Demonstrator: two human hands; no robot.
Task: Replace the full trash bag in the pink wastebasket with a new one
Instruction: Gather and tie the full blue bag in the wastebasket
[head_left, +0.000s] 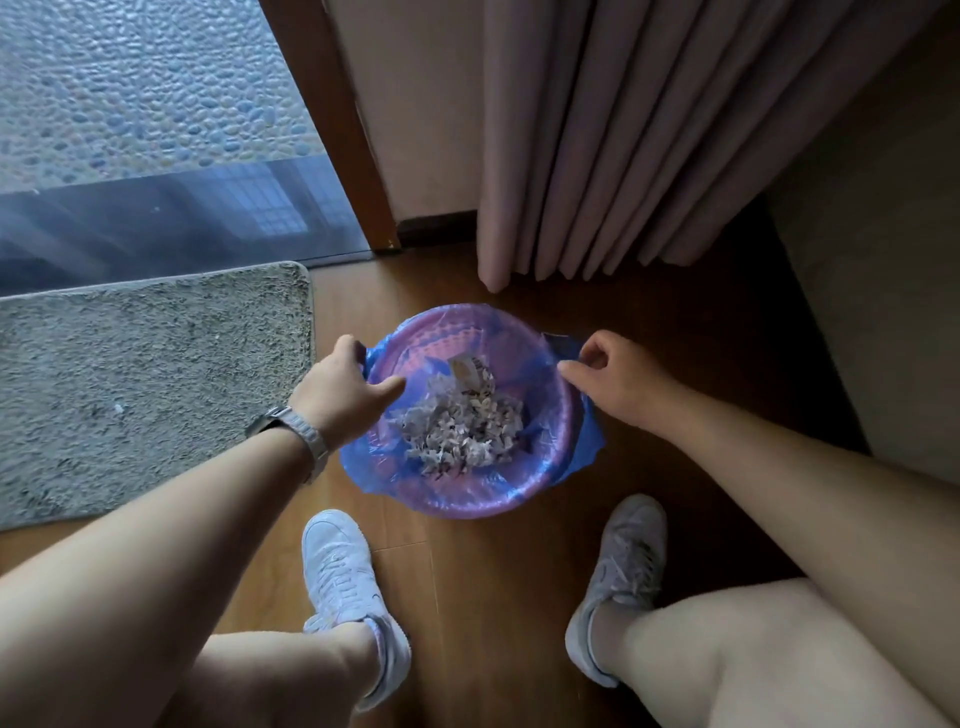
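Your left hand (345, 387) and right hand (605, 371) pinch the blue bag (584, 447) at opposite sides of the pink wastebasket (452, 501), which stands on the floor (483, 597) between your feet; that placement likely lets you peel the overhang off evenly.

Floor: brown wood planks (483, 597), dim.
Mat: shaggy grey rug (150, 384), left, lying by the glass.
Glazing: floor-level glass pane (171, 228); pebbled ground (145, 88) outside.
Frame: brown wooden post (337, 124).
Curtain: pale pink pleated drape (649, 135), hem near floor.
Wall: pinkish-beige (415, 104), dark skirting (439, 226).
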